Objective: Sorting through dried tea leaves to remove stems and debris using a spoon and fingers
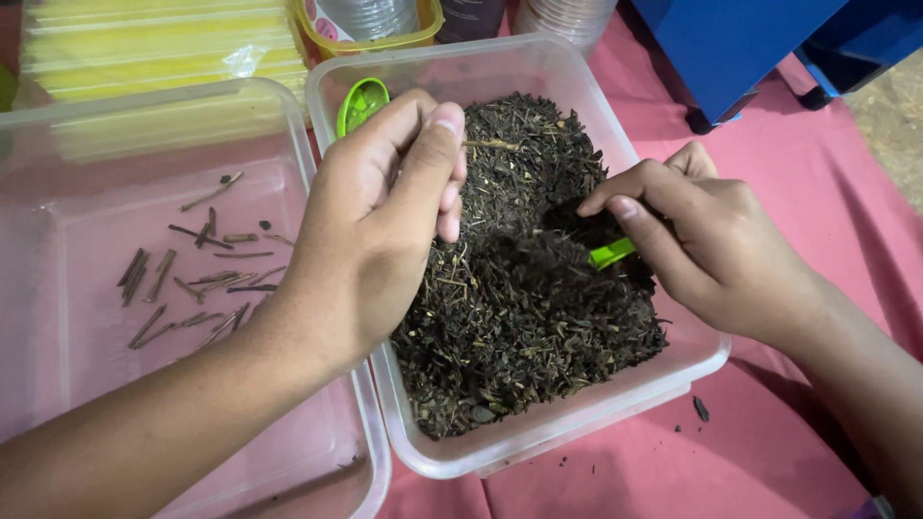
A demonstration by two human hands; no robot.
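- Fingers of the left hand [385, 207] curl together, pinching a thin twig [492, 144] above the dried leaves [524, 298].
- Right hand [707, 240] grips a green scoop [612, 253] dug into the leaves inside the clear tub [663, 370].
- Sorted sticks [192, 279] lie in the neighbouring tray [58, 192].

Clear glossy plastic tub [673, 370]; matt, seemingly cloth table cover [769, 452].

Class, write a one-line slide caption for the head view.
Right hand digs a green scoop into dried leaves in a clear tub; left hand pinches above; picked stems lie alongside.
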